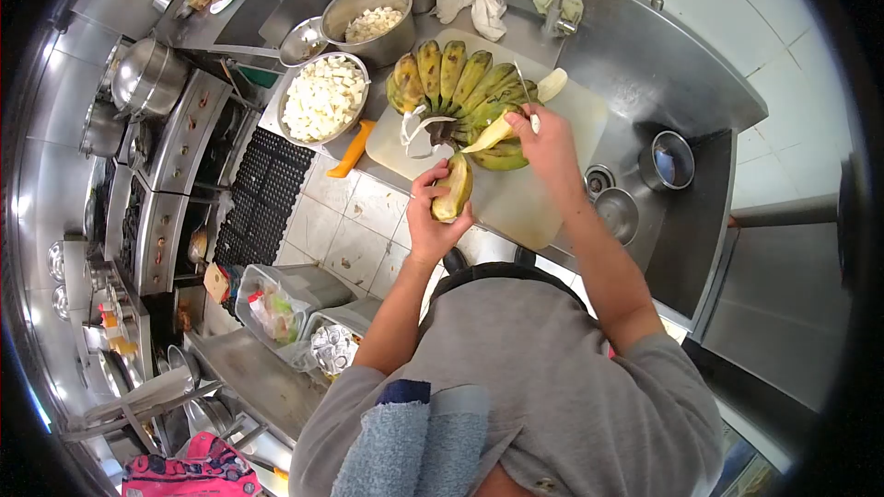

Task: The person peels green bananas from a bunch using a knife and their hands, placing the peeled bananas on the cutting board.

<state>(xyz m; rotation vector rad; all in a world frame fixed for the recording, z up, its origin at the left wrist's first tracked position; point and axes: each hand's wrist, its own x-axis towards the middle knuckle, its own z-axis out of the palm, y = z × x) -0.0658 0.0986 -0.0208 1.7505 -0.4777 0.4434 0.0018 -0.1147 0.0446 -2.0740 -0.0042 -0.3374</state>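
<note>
My left hand point(436, 216) is wrapped round a green plantain point(452, 189), partly peeled, over the near edge of a cutting board point(516, 212). Up and to the right, my right hand point(545, 140) grips a small knife point(523, 81) with its thin blade pointing up. A strip of yellowish peel point(491, 135) stretches from that hand down toward the plantain. Behind both hands a large bunch of green and yellow plantains point(465, 83) lies on the board. A pale peeled piece point(552, 85) rests at the bunch's right.
Left of the board are a bowl of white chunks point(323, 98), a steel pot point(368, 23) and an orange handle point(351, 149). A white cloth point(472, 7) lies behind. To the right are the sink with a metal pot point(667, 160), and a faucet point(558, 14).
</note>
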